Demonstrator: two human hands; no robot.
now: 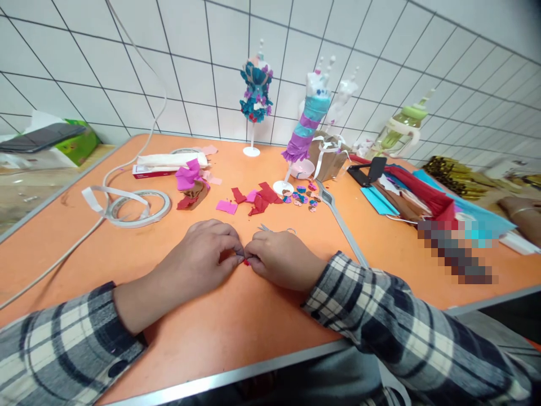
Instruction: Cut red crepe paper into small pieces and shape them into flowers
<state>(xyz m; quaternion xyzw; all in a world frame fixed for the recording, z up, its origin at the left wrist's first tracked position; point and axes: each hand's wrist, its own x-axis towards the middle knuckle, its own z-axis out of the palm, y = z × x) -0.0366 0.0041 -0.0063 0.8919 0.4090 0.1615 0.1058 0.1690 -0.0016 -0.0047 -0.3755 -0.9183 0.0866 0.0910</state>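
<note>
My left hand [207, 252] and my right hand [281, 256] meet over the orange table, fingertips pinched together. Between them shows a tiny bit of red paper [247, 262], mostly hidden by the fingers. Small scissors [265, 228] lie just beyond my right hand, partly covered by it. Farther off are red crepe paper pieces [264, 197] and a pink paper piece [227, 207]. Beside them sits a group of small blue, purple and brown paper flowers [302, 196].
Two mini dress forms stand at the back, one with teal ruffles [256, 90], one in blue and purple wrapping [310, 115]. A roll of white tape [163, 217] and a cable [91, 228] lie left. Folded coloured paper [435, 192] and a bottle [399, 132] are right, near another person's arm [522, 214].
</note>
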